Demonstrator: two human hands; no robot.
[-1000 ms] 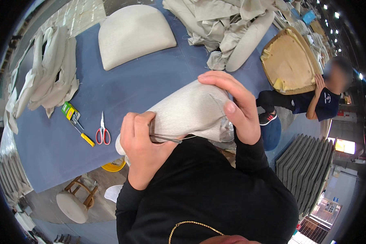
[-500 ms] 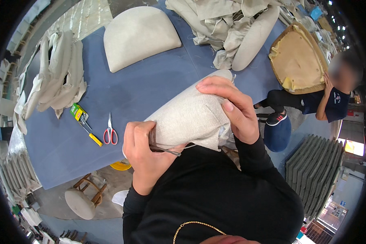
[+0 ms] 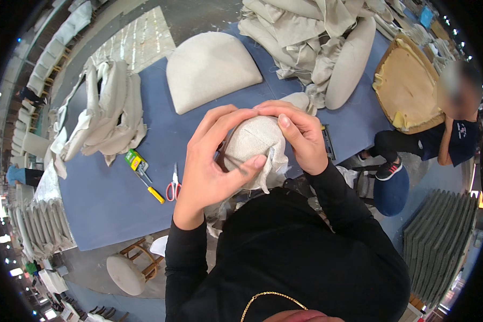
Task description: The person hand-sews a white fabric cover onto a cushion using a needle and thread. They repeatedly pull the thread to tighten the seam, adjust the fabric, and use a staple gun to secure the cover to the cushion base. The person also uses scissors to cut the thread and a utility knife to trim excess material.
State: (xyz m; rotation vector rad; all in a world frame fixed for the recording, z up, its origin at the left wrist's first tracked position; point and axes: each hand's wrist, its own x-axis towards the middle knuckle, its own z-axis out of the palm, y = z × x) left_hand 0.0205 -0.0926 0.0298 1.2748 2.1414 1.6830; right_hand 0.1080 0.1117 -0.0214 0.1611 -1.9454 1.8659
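Observation:
Close in front of my body I hold a beige fabric-covered cushion [image 3: 249, 142], its rounded end turned toward me. A loose fold of cloth hangs along its right side. My left hand [image 3: 212, 153] wraps its left side, with the thumb laid across the front near the fold. My right hand [image 3: 303, 137] grips the top and right, fingertips meeting those of the left hand on top. The rest of the cushion's length is mostly hidden behind the hands. Red-handled scissors [image 3: 173, 188] lie on the blue table [image 3: 112, 209], just left of my left forearm.
Beside the scissors are a yellow-handled tool [image 3: 155, 194] and a green-yellow package [image 3: 136, 160]. A beige seat pad [image 3: 212, 70] lies beyond my hands, with fabric covers [image 3: 99, 112] left and a cushion heap [image 3: 306, 37] right. A co-worker [image 3: 459, 134] holds a padded panel [image 3: 408, 80] at right.
The cushion has tipped from lying lengthwise to end-on toward me. My left hand has moved up and right, from the cushion's lower edge to its side and top.

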